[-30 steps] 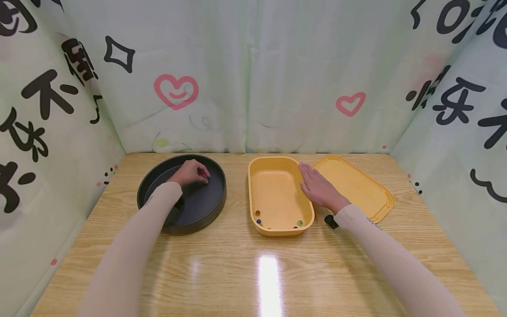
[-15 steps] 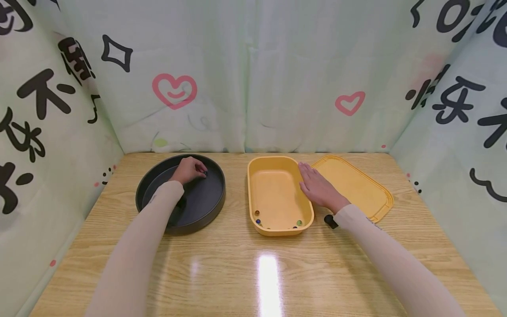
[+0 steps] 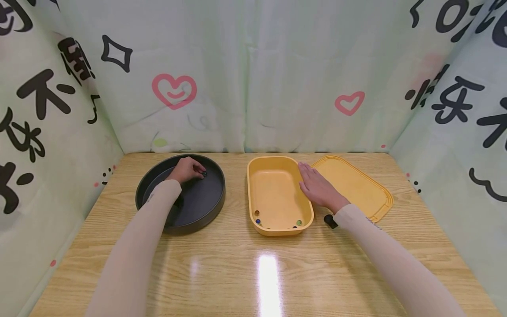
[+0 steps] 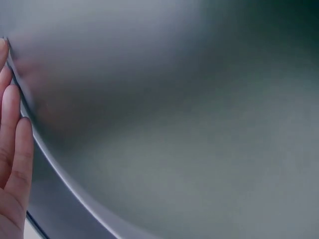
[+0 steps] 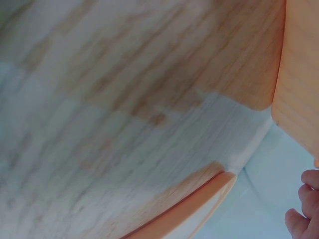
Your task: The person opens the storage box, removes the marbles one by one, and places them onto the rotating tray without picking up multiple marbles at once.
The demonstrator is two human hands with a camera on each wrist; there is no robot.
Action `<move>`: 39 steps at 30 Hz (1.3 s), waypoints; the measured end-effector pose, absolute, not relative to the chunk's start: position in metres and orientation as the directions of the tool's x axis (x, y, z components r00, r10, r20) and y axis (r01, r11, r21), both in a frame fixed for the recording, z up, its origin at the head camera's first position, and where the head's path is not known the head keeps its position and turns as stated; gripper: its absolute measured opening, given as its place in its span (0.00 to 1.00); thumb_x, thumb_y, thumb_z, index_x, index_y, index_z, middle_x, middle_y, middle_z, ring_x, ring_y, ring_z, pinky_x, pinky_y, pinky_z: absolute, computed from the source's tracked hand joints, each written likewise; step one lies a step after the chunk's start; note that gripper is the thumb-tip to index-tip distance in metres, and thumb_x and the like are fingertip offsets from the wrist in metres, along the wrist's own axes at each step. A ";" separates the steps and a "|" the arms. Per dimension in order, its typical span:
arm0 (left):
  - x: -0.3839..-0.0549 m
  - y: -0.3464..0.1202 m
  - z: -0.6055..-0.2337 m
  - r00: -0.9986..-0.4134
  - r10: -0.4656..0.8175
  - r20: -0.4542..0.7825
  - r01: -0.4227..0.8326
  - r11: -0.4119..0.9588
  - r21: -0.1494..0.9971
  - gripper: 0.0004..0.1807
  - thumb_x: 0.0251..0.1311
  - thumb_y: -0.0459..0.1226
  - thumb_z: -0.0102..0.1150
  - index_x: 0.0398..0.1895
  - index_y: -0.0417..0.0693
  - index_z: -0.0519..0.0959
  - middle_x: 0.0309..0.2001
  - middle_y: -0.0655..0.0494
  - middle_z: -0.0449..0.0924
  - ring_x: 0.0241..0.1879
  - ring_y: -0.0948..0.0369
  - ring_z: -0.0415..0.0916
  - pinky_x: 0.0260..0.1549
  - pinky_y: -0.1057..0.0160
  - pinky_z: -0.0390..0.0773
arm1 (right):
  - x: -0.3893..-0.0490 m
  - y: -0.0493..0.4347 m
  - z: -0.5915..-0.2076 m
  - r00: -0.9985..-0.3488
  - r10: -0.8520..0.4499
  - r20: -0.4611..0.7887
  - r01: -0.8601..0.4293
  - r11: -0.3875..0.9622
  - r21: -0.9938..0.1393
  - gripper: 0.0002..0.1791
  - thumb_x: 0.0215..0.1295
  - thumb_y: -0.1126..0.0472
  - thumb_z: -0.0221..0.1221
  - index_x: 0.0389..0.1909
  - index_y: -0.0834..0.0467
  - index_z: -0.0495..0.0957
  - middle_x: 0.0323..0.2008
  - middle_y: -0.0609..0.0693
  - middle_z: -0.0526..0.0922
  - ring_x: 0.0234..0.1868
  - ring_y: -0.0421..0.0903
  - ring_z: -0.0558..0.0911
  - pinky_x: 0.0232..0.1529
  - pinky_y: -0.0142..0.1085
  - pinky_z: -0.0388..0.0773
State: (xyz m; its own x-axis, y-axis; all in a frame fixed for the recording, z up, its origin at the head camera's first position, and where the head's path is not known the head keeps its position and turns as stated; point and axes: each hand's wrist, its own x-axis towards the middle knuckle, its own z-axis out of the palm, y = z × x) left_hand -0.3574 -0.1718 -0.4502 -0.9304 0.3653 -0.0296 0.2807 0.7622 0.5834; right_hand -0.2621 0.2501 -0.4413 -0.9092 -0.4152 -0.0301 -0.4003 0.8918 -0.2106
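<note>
My left hand (image 3: 189, 170) reaches into the round black pan (image 3: 215, 209) and pinches a small dark marble (image 3: 204, 174) between thumb and fingertips. In the left wrist view, fingers (image 4: 23, 154) show at the left edge close to the pan's surface; the marble is out of sight there. My right hand (image 3: 320, 187) lies with straight fingers along the right rim of the yellow rectangular container (image 3: 273, 185). Inside that container, near its front edge, are several marbles, among them a brown one (image 3: 257, 213), a blue one (image 3: 258, 221) and a green one (image 3: 299, 223).
A yellow lid (image 3: 356, 187) lies flat right of the container, partly behind my right hand. Pan, container and lid stand toward the back of the wooden table (image 3: 222, 273). Printed curtains (image 3: 245, 79) enclose the table's back and sides.
My left hand has shifted slightly back and left within the pan, the marble at its fingertips. The right hand keeps its place on the container's rim.
</note>
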 end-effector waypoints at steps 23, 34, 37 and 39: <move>-0.349 -0.172 -0.421 -0.883 0.467 -0.047 0.333 0.694 0.639 0.19 0.53 0.35 0.65 0.49 0.41 0.81 0.48 0.43 0.83 0.48 0.50 0.81 0.45 0.55 0.79 | -0.260 0.251 -0.442 -0.907 -0.421 0.008 -0.413 0.888 -0.201 0.33 0.72 0.60 0.39 0.70 0.73 0.42 0.72 0.68 0.48 0.73 0.62 0.49 0.70 0.55 0.47; -0.324 -0.132 -0.389 -0.851 0.525 0.013 0.384 0.605 0.697 0.17 0.55 0.37 0.64 0.49 0.44 0.82 0.46 0.46 0.84 0.47 0.54 0.81 0.44 0.57 0.79 | -0.262 0.251 -0.442 -0.908 -0.418 -0.021 -0.405 0.890 -0.208 0.33 0.73 0.59 0.38 0.71 0.72 0.40 0.72 0.67 0.46 0.74 0.61 0.47 0.71 0.54 0.45; -0.316 -0.115 -0.382 -0.825 0.564 0.038 0.432 0.586 0.685 0.16 0.55 0.37 0.64 0.47 0.44 0.83 0.46 0.45 0.84 0.46 0.54 0.81 0.45 0.56 0.79 | -0.263 0.251 -0.442 -0.907 -0.420 -0.021 -0.406 0.889 -0.211 0.33 0.73 0.59 0.38 0.71 0.72 0.40 0.72 0.67 0.46 0.74 0.61 0.47 0.71 0.54 0.45; -0.311 -0.103 -0.378 -0.804 0.592 0.045 0.463 0.578 0.672 0.16 0.54 0.38 0.65 0.46 0.44 0.83 0.45 0.47 0.84 0.45 0.54 0.80 0.46 0.55 0.78 | -0.264 0.251 -0.443 -0.908 -0.418 -0.022 -0.405 0.889 -0.213 0.33 0.73 0.59 0.38 0.71 0.72 0.40 0.72 0.66 0.46 0.74 0.61 0.47 0.71 0.54 0.45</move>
State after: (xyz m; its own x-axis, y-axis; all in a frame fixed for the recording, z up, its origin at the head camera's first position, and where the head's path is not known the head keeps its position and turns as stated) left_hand -0.3108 -0.1031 -0.3779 -0.8044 0.5924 0.0447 0.4632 0.5782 0.6717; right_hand -0.2636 0.2513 -0.4427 -0.9080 -0.4183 -0.0220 -0.4045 0.8893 -0.2132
